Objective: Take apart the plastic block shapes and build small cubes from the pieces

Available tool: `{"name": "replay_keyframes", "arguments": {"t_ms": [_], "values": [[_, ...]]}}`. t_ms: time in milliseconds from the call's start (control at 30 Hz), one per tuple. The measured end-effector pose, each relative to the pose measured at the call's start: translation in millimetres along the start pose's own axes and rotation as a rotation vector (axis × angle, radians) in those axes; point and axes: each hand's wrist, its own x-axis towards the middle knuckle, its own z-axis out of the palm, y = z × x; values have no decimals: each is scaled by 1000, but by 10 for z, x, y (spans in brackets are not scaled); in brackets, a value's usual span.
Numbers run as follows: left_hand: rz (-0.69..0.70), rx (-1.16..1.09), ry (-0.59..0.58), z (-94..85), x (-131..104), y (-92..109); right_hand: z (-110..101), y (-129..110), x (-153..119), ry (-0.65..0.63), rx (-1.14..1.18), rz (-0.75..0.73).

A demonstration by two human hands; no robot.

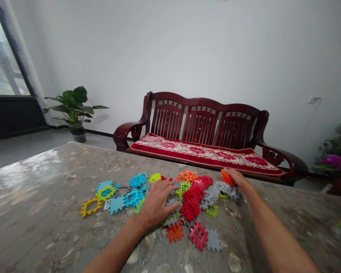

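Observation:
My left hand (161, 201) is over the middle of a spread of plastic pieces, palm down with its fingers apart. Red pieces (191, 204) lie just right of it, and blue pieces (135, 197) lie to its left. At the right end of the pile, my right hand (236, 177) has its fingers closed on an orange piece (227, 178), beside the grey pieces (211, 195). A yellow frame-shaped piece (91, 207) sits at the far left. Near the front are a dark orange piece (175, 232), a red lattice piece (199, 236) and a flat grey piece (214, 239).
The pieces lie on a patterned, glossy table (59, 212). Beyond its far edge stands a dark red wooden bench (201, 117) with a red floral cover (199, 150). A potted plant (76, 106) is at the left, and purple flowers (339, 163) are at the right.

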Motion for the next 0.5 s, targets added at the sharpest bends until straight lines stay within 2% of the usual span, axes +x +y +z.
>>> {"name": "replay_keyframes", "arguments": {"t_ms": [100,200,367,433,500], "values": [[93,-50,-106,68,-16,251,83,-14,-220,-60,18,-46],[96,-42,-167,180,-40,409,194,-58,-495,-74,3,-106],[-37,36,-206,295,8,419,413,-107,-918,-78,-57,-224],[-42,55,-221,294,68,400,455,-88,-1003,-91,-32,-245],[-40,70,-254,284,143,390,467,-48,-1037,-42,-25,-222]]}}
